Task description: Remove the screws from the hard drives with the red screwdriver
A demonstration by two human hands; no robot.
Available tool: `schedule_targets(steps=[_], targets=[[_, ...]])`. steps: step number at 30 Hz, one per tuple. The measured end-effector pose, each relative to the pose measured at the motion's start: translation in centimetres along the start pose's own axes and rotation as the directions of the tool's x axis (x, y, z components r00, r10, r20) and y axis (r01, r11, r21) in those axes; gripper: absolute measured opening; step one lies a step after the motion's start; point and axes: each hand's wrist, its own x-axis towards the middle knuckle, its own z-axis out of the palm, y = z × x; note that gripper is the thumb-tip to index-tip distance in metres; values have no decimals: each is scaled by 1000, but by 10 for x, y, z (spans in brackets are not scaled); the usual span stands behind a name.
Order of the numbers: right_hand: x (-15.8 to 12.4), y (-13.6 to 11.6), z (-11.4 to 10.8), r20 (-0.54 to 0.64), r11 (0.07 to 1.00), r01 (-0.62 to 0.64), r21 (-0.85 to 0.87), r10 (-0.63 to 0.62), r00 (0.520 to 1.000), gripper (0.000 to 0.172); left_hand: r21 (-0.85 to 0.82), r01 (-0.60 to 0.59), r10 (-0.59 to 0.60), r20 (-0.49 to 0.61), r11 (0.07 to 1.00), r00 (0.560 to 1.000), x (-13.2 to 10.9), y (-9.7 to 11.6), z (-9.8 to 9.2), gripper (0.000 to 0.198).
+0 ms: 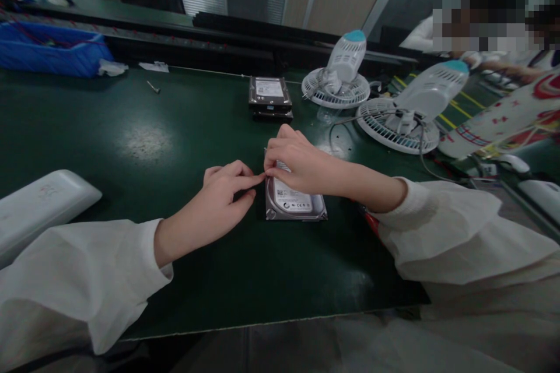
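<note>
A hard disk drive (pixel 296 205) lies flat on the green table before me, its white label facing up. My right hand (pixel 301 162) rests over the drive's upper part and hides much of it. Its thumb and fingers are pinched together at the drive's left edge; anything between them is too small or hidden to make out. From the left, my left hand (pixel 225 195) reaches in with its index finger stretched to that same edge, touching or almost touching the right fingertips. The left thumb stands apart below, and I see nothing held in that hand.
Behind the drive stands a small stack of hard drives (pixel 270 93). Two white fans (pixel 336 84) with blue tips lie at the back right. A white elongated case (pixel 48 204) sits left, a blue bin (pixel 52 52) back left, a small screw-like piece (pixel 153 87) nearby. Another person is at the right.
</note>
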Motion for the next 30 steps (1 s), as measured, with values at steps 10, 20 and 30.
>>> schedule_targets(steps=[10,20,30], targets=[[2,-3,0,-20,995,-76,63,77,997,18,53,-32,31,19,998,999,-1,-3,-1,37],[4,-3,1,-50,993,-80,91,85,995,14,-61,6,-8,-22,998,1000,1,0,-1,35],[3,-3,-2,-33,995,-64,82,66,997,18,-52,8,-9,-3,999,1000,1,0,-1,36]])
